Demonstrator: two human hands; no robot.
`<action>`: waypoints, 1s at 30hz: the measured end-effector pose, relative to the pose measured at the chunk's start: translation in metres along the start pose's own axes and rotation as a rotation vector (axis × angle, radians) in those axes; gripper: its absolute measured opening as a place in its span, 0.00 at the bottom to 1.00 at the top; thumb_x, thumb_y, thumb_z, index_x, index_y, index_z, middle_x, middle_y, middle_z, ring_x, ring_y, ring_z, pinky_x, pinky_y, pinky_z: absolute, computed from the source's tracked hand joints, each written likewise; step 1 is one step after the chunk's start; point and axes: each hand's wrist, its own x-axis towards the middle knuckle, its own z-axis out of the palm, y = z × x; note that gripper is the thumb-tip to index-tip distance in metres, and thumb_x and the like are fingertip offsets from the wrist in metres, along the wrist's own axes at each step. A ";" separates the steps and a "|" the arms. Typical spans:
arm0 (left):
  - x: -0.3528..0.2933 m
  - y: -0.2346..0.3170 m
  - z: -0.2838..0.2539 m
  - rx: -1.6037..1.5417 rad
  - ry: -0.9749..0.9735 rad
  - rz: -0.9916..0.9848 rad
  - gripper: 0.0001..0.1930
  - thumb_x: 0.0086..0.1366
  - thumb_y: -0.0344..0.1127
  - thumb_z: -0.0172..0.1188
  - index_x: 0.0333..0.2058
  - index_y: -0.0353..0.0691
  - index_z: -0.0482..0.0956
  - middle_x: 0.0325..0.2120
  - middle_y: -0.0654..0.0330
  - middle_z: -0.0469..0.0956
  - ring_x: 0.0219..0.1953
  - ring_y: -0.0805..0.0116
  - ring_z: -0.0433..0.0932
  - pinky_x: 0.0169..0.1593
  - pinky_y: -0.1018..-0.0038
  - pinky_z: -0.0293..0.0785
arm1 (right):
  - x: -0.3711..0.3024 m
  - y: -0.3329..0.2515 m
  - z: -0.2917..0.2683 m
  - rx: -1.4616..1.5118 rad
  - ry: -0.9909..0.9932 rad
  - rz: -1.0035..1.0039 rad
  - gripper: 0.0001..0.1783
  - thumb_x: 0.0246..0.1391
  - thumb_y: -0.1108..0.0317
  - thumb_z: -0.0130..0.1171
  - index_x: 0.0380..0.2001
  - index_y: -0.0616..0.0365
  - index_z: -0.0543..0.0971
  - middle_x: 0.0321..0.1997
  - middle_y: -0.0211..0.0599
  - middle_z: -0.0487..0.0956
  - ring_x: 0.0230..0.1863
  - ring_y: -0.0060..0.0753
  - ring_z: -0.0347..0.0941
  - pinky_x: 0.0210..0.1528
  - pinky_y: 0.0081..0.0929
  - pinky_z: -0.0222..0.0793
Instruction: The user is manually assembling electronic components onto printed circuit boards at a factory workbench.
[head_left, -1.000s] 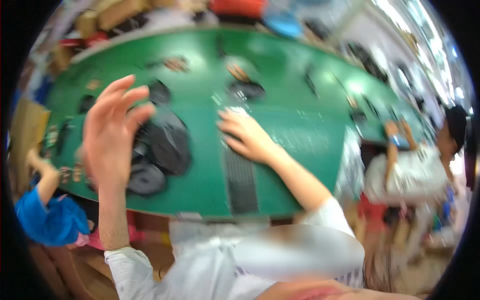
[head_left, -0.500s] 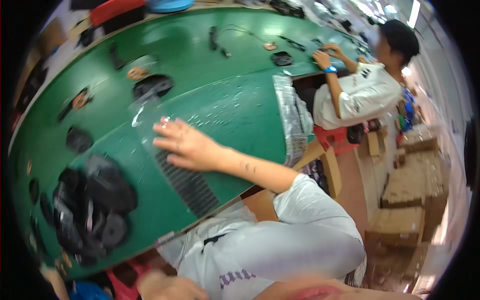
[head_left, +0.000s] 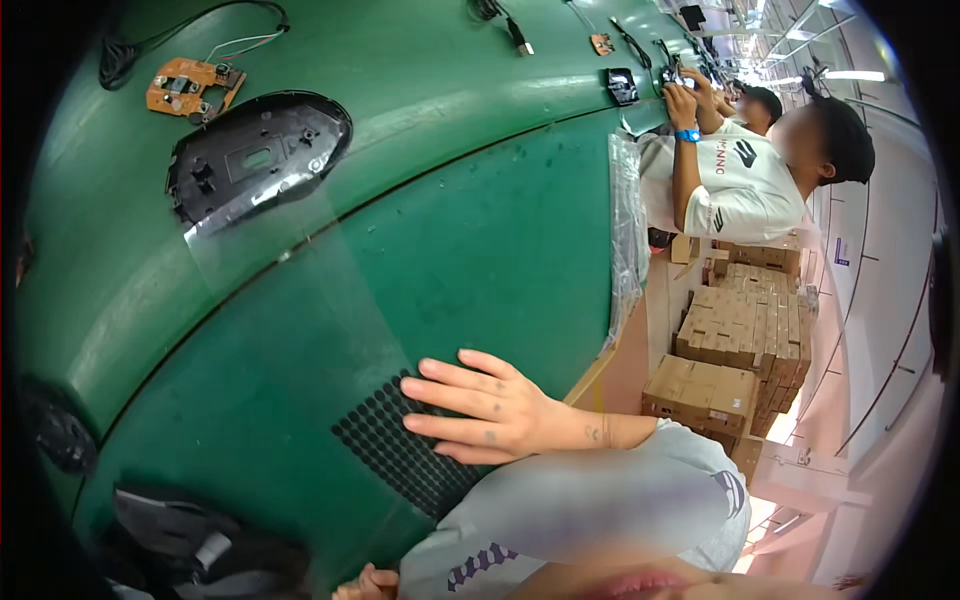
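My right hand [head_left: 490, 410] lies palm down with its fingers spread over a clear plastic sheet bearing rows of small round black pads [head_left: 395, 440]. Its fingertips are on or just above the pads. The bare clear end of the sheet reaches toward a black computer mouse shell [head_left: 262, 155], which lies with its inside up. At the lower edge, my left hand [head_left: 368, 584] shows only in part, with curled fingers; whatever they hold, if anything, is hidden.
Beyond the shell lie an orange circuit board [head_left: 195, 88] and a black cable [head_left: 118, 62]. Black parts [head_left: 200, 545] are heaped at lower left, near another dark shell [head_left: 58, 425]. A co-worker [head_left: 740, 175] sits to the right, before stacked cartons [head_left: 745, 335].
My view has shifted, so the mouse shell looks larger. My right hand has moved from the sheet's clear part back onto the black pads. My left hand is lower down, its fingers curled.
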 end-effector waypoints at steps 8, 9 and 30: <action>-0.001 0.005 0.002 -0.058 -0.074 -0.055 0.09 0.59 0.26 0.51 0.20 0.41 0.74 0.14 0.57 0.66 0.14 0.60 0.59 0.21 0.66 0.61 | -0.002 0.005 0.003 0.004 0.051 0.028 0.24 0.54 0.66 0.57 0.56 0.52 0.74 0.66 0.37 0.69 0.67 0.37 0.64 0.69 0.35 0.53; -0.001 0.007 0.003 -0.065 -0.080 -0.056 0.09 0.59 0.26 0.50 0.20 0.41 0.74 0.13 0.57 0.65 0.14 0.60 0.59 0.21 0.66 0.61 | -0.002 0.005 0.003 -0.007 0.067 0.026 0.24 0.54 0.66 0.57 0.56 0.53 0.75 0.66 0.37 0.69 0.67 0.37 0.64 0.69 0.35 0.53; 0.125 0.045 -0.002 -0.122 0.023 0.089 0.27 0.56 0.34 0.62 0.54 0.32 0.70 0.52 0.49 0.70 0.52 0.55 0.71 0.56 0.65 0.67 | 0.072 0.010 -0.012 0.365 0.192 -0.166 0.12 0.44 0.72 0.66 0.36 0.55 0.81 0.41 0.32 0.78 0.47 0.36 0.70 0.51 0.31 0.66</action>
